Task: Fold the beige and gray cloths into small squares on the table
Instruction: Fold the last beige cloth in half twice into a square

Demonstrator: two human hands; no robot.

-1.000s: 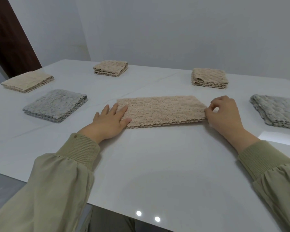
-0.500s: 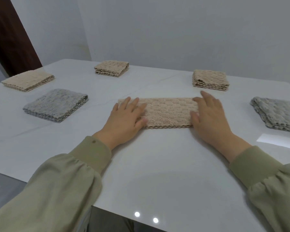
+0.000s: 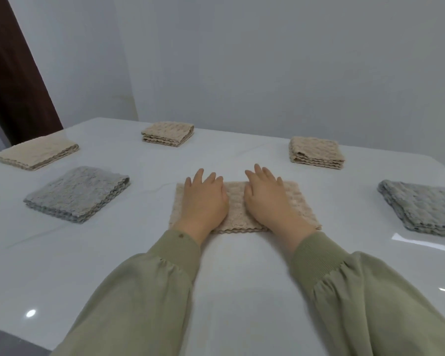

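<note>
A beige cloth (image 3: pixel 235 209), folded into a long strip, lies in the middle of the white table (image 3: pixel 242 278). My left hand (image 3: pixel 204 201) rests flat on its left part, fingers spread. Beside it, my right hand (image 3: pixel 269 199) lies flat on the right part. Neither hand grips anything. Folded beige cloths sit at the far left (image 3: pixel 36 152), far middle (image 3: pixel 168 133) and far right (image 3: pixel 316 152). A folded gray cloth (image 3: pixel 76 194) lies to the left and another gray cloth (image 3: pixel 424 208) to the right.
A dark wooden door frame (image 3: pixel 13 73) stands at the back left beside the pale wall (image 3: pixel 267 60). The table's near edge runs below my sleeves, with its left corner at the bottom left.
Both hands slid inward from the ends of the beige strip and now lie flat side by side on its middle. The camera tilted upward.
</note>
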